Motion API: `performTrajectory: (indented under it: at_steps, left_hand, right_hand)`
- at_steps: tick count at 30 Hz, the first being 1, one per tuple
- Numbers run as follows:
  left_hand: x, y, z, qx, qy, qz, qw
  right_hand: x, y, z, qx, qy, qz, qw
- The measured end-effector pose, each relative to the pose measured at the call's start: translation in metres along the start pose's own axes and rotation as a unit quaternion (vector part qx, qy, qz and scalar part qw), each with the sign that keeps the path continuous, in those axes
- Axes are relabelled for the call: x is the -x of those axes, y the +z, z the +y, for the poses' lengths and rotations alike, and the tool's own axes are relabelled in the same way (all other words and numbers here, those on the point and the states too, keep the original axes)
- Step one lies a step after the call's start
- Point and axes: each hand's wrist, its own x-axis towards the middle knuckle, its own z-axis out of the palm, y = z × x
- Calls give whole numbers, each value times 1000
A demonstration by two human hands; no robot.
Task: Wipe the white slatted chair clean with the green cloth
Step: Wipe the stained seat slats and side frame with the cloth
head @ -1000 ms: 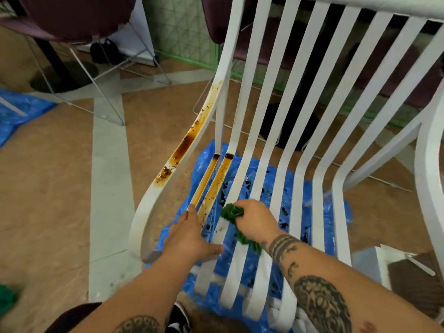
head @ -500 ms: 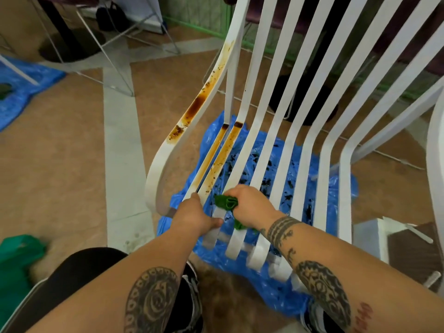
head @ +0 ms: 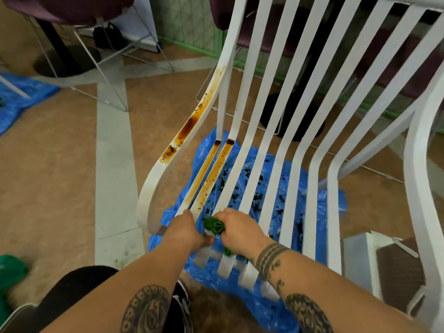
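Observation:
The white slatted chair (head: 292, 131) fills the middle and right of the head view. Brown stains run down its left arm and its two leftmost seat slats. My right hand (head: 236, 227) grips the bunched green cloth (head: 213, 225) and presses it on a slat near the seat's front edge. My left hand (head: 186, 230) holds the front end of the stained left slats, with its thumb beside the cloth. Part of the cloth hangs hidden under my right wrist.
A blue plastic sheet (head: 264, 188) with dark spatter lies on the floor under the chair. Purple chairs on wire legs (head: 79, 10) stand behind. A green object (head: 10, 267) lies at the lower left, another blue sheet (head: 21, 97) at far left, and a brush (head: 396, 265) at right.
My right hand has drawn the cloth along the slat toward the seat's front edge. The left hand stays on the left slats. The camera has shifted.

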Motion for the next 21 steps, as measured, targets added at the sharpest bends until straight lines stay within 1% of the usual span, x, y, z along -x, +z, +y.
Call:
performTrajectory:
  at_steps: [3,5,10,16,21]
  left_hand:
    - [-1,-1,0,-5,8,1,1000]
    - [-3,-3,0,-1,10,-2,1000]
    - [-3,-6,3,-22,1,-6,1000]
    - [-7,-3,2,-22,-5,-13,1000]
    - [-9,-2,1,-20,-6,-15,1000]
  right_hand:
    - [0,-3,5,50,-38,4,998]
    - [-7,-6,7,65,-43,22,997]
    - [-35,-11,15,17,19,102,994]
    - [-75,-39,41,21,71,122,990]
    - [-85,-42,40,17,92,127,987]
